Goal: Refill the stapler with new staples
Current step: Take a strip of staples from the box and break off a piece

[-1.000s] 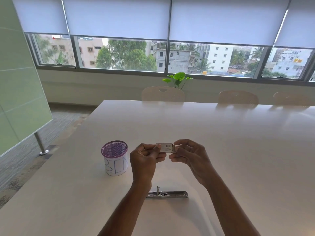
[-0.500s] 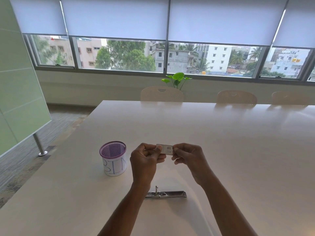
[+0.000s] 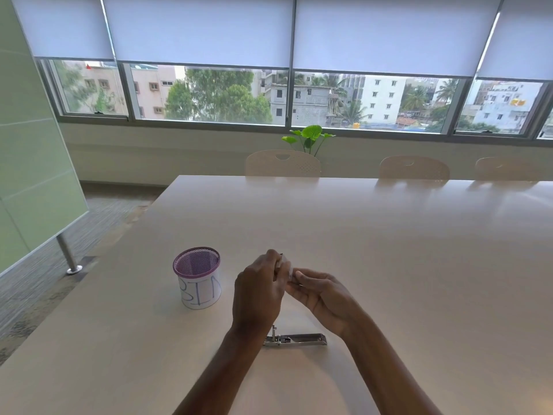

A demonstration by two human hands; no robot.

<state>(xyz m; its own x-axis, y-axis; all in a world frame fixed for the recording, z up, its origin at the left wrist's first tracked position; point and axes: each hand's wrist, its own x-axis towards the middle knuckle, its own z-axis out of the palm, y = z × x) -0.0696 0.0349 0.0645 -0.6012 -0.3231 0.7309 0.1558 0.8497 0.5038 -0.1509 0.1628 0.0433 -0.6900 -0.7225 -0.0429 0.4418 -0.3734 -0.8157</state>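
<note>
Pale, glossy desk (image 3: 389, 250) filling the lower two thirds of the frame, seen from above and behind the hands. Left hand (image 3: 258, 290) and right hand (image 3: 321, 296) raised just above the desk at lower centre, fingertips meeting. Small pale staple box (image 3: 285, 266) pinched between them, blurred and mostly hidden; left hand closed around its left end, right hand with fingers curled, thumb on the box's right side. Whether the box is open: cannot tell.

Metal stapler (image 3: 294, 339) lying flat on the desk directly below the hands in the frame, between the two forearms, long axis running left to right, a small upright part standing at its left end; touched by neither hand.

Purple mesh cup (image 3: 197, 277) standing upright on the desk just left of the left hand, apart from it, wrapped in a white paper band lettered "BIN" in blue.

Three beige chair backs (image 3: 282, 163) along the far edge of the desk, upper centre to upper right. Green leafy plant (image 3: 309, 136) behind the leftmost chair, against the sill. Window strip (image 3: 224, 94) across the upper frame showing trees and buildings, with white roller blinds (image 3: 197, 28) lowered over its upper part. Green frosted panel (image 3: 30, 163) on a metal post at far left, over grey carpet.
</note>
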